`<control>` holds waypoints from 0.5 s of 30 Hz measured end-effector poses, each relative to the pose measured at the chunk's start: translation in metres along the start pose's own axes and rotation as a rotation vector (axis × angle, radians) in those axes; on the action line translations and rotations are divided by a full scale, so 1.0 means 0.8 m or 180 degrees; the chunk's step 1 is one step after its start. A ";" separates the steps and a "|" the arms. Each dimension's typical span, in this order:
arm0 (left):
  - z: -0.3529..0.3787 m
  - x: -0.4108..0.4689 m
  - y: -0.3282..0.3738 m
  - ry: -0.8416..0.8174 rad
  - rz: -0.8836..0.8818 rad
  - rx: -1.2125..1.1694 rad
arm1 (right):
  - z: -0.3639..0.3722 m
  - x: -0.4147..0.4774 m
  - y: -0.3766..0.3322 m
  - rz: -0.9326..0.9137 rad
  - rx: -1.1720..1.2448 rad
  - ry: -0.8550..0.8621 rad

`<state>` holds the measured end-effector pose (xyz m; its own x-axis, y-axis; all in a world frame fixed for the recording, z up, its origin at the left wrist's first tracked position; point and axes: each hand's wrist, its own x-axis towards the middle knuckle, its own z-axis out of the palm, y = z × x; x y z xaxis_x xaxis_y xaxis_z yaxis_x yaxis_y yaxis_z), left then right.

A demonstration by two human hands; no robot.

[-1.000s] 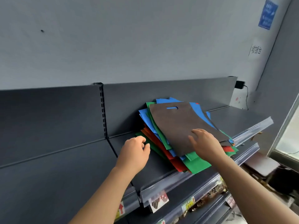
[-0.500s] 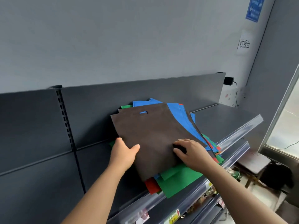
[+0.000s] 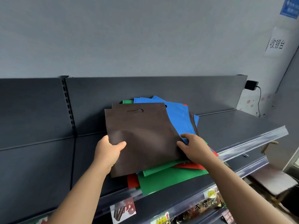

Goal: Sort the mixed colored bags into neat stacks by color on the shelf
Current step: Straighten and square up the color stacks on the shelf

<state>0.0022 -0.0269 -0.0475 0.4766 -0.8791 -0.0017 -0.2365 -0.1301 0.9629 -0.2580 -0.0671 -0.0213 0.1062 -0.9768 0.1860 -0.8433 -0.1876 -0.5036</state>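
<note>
The brown bag point(image 3: 142, 135) has come partly off the mixed pile point(image 3: 169, 178). The left hand point(image 3: 107, 152) and right hand point(image 3: 195, 149) pinch its side edges, so sorting begins.

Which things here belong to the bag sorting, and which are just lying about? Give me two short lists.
For the job: brown bag, held by the left hand and right hand; blue bags; green bags; red bags; shelf.

Lying about: black adapter; paper wall sign; blue sign; price tags; stool.
</note>
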 end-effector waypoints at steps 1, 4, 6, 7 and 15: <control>-0.001 -0.005 0.001 0.0009 0.0009 0.0053 | 0.000 0.002 0.001 0.0079 -0.0036 -0.0028; -0.004 -0.014 0.001 -0.0105 -0.0011 0.0243 | 0.005 0.006 -0.005 -0.0022 0.0013 -0.0088; -0.007 -0.021 0.004 -0.0175 0.0056 0.0245 | 0.011 0.009 -0.011 -0.0112 0.0177 -0.0060; -0.010 -0.026 0.006 -0.0193 0.0062 0.0217 | 0.013 0.010 -0.015 -0.0118 0.0291 -0.0039; -0.068 -0.050 0.012 0.0432 0.0359 0.0340 | 0.030 0.007 -0.054 -0.0387 0.0809 0.0146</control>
<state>0.0271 0.0318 -0.0238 0.5500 -0.8220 0.1477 -0.3798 -0.0886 0.9208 -0.2085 -0.0673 -0.0189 0.1697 -0.9409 0.2931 -0.6662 -0.3287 -0.6694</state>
